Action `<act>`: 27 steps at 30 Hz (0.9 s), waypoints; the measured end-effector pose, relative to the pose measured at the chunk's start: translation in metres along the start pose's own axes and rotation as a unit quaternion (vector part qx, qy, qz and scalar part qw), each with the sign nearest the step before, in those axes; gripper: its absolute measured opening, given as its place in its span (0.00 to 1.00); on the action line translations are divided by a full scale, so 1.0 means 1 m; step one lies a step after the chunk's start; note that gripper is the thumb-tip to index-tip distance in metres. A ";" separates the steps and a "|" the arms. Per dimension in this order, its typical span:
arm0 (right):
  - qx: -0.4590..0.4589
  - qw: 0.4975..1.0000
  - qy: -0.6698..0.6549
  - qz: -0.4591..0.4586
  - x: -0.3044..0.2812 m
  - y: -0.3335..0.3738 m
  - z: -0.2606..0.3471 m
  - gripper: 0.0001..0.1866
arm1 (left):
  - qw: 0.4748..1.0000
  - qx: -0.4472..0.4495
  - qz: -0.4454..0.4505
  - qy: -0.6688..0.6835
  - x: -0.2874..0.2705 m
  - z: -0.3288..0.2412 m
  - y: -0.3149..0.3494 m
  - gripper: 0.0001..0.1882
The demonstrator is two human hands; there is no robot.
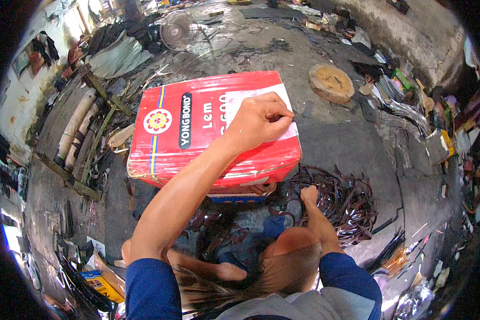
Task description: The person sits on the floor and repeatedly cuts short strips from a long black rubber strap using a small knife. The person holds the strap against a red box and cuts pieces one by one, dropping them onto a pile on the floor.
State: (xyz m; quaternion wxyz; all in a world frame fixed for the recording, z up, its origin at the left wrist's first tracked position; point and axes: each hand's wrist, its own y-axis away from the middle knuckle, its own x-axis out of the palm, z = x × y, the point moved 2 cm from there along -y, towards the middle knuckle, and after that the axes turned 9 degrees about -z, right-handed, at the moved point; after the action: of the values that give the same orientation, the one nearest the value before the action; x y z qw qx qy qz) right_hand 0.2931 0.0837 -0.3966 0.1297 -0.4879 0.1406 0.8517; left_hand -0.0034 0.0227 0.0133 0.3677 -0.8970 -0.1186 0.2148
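A red cardboard box stands before me, wrapped in glossy clear film, with a white paper on its upper right. My left hand rests over that paper near the box's right edge, thumb and fingers pinched together; anything between them is too small to make out. Lower and to the right, my right hand is closed beside a heap of glossy dark brown strips. What it grips is hidden by the fingers. My bent legs show below the box.
A round wooden block lies on the floor at the far right. A standing fan is at the back. Logs and wooden poles lie at left. Scraps and stacked sheets line the right wall. A yellow-and-blue package sits at lower left.
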 end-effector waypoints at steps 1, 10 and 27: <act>-0.016 1.000 0.021 0.018 -0.003 0.001 0.002 0.20 | 0.999 0.031 0.005 -0.019 -0.001 -0.001 0.001 0.05; 0.015 0.998 0.060 -0.006 -0.022 0.003 -0.012 0.18 | 0.965 0.221 0.078 -0.118 -0.010 0.004 0.007 0.13; -0.124 0.943 -0.249 0.184 -0.200 0.082 0.008 0.13 | 0.780 -0.305 0.128 -0.532 0.064 0.063 0.435 0.28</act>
State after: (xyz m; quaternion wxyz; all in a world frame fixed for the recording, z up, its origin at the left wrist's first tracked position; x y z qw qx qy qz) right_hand 0.3552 -0.0061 -0.2100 -0.0605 -0.2377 0.0843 0.9658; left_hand 0.0470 -0.2202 -0.3553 -0.0774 -0.7123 -0.2391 0.6554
